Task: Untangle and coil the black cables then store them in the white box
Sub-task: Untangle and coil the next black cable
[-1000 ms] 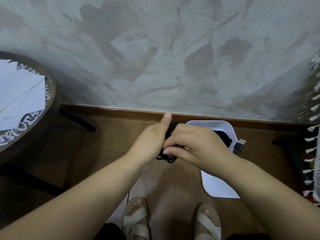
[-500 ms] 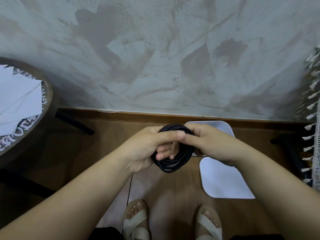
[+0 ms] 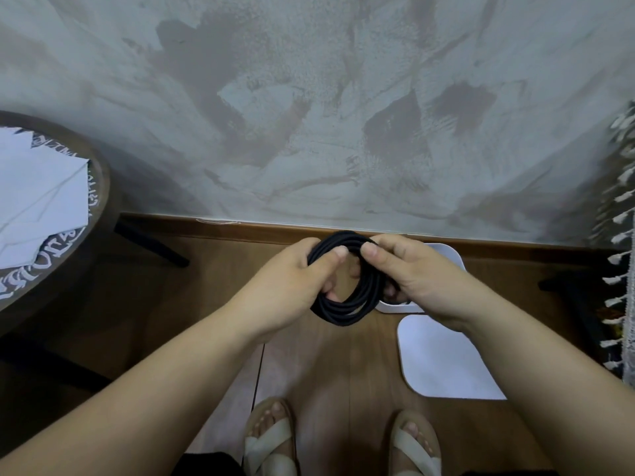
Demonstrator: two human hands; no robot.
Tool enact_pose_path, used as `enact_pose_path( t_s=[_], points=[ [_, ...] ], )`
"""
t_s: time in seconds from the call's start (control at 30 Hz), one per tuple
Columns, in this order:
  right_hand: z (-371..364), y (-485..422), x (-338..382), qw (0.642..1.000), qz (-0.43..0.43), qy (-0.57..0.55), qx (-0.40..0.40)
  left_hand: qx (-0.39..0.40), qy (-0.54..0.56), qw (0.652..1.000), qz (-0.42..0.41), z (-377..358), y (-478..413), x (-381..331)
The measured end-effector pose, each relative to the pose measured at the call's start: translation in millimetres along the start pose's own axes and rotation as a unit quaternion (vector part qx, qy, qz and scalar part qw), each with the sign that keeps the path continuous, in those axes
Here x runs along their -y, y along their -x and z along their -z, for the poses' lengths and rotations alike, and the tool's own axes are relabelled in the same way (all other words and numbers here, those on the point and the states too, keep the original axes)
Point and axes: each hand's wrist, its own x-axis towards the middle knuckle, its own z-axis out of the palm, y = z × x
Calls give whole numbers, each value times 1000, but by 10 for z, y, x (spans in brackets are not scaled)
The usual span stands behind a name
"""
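A black cable (image 3: pixel 347 312) wound into a round coil of several loops hangs in the air between both hands. My left hand (image 3: pixel 292 290) grips the coil's left side, thumb on top and fingers through the ring. My right hand (image 3: pixel 422 280) pinches the right side at the top, fingers curled behind it. The white box (image 3: pixel 450 253) stands on the floor by the wall, mostly hidden behind my right hand. Its flat white lid (image 3: pixel 443 359) lies on the floor just in front of it.
A round dark table (image 3: pixel 99 187) with white papers (image 3: pixel 37 201) stands at the left. A fringed cloth (image 3: pixel 618 235) hangs at the right edge. A wooden baseboard (image 3: pixel 240 226) runs under the grey wall. My sandalled feet (image 3: pixel 271 438) stand on the wood floor below.
The bunched cable between my hands has opened into a wide round coil, raised slightly. Both hands shifted to grip its two sides. The view tilted, so the box sits behind my right hand.
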Motion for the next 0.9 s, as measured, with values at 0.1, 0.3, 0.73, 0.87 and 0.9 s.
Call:
enact_pose_path(
  t_s=[0.1, 0.3, 0.73, 0.87, 0.9],
  points=[
    [194, 11, -10, 999, -3, 29, -39, -6, 16, 1000, 22, 97, -36, 12],
    [257, 1, -52, 935, 53, 329, -123, 49, 48, 997, 27, 88, -1, -52],
    [-85, 12, -4, 964, -63, -259, -11, 41, 18, 999, -28, 80, -9, -71],
    [-154, 16, -57, 980, -44, -191, 25, 42, -4, 999, -3, 82, -24, -36],
    [-151, 17, -51, 976, -45, -212, 38, 45, -1, 999, -3, 72, -22, -40]
  ],
)
